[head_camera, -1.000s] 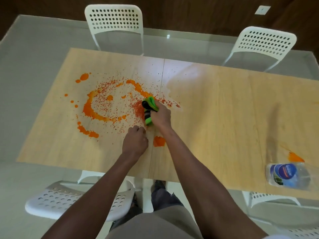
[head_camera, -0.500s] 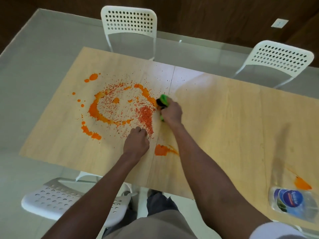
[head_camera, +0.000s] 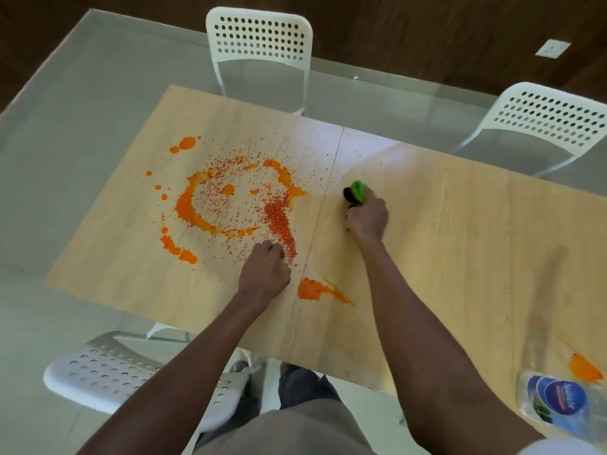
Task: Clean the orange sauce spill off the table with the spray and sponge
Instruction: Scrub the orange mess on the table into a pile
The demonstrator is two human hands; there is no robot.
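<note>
A clear bottle (head_camera: 558, 412) with a blue label is seen at the near right corner of the bench (head_camera: 443, 224), blurred and cut off by the picture's edge. Three white chairs are counted: one near (head_camera: 108, 372), two far (head_camera: 262, 37) (head_camera: 542, 123). The left hand (head_camera: 264, 274) is rested curled on the bench, nothing held. The green sponge (head_camera: 357, 191), mostly hidden, is gripped by the right hand (head_camera: 368, 218), just right of the orange spill (head_camera: 230, 205).
</note>
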